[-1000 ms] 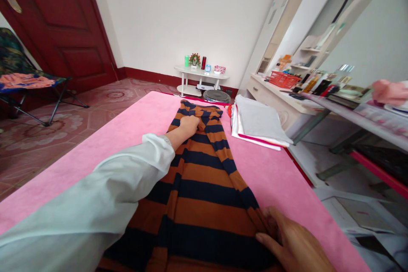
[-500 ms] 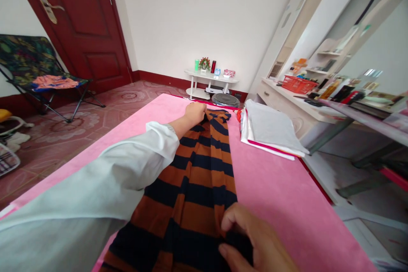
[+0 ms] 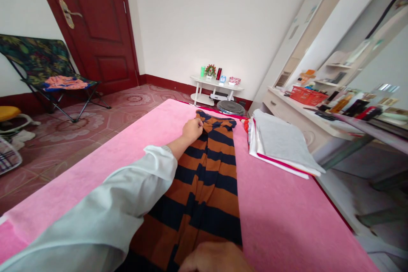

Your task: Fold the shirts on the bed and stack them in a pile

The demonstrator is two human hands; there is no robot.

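An orange and navy striped garment (image 3: 207,178) lies lengthwise on a pink bed cover (image 3: 287,216). My left hand (image 3: 192,129) reaches to its far end, fingers closed on the fabric near the collar. My left sleeve is pale and loose. My right hand (image 3: 213,259) shows only as knuckles at the bottom edge, resting on the garment's near end; its fingers are hidden.
A stack of folded white and grey clothes (image 3: 280,144) lies on the bed's right side. A white dresser (image 3: 306,106) with a red basket and bottles stands right. A small white table (image 3: 216,89), dark red door (image 3: 92,29) and folding chair (image 3: 47,68) stand beyond.
The garment has been folded narrower, its right side brought over to the left. My right hand slid left and down to the frame's bottom edge. The view turned left.
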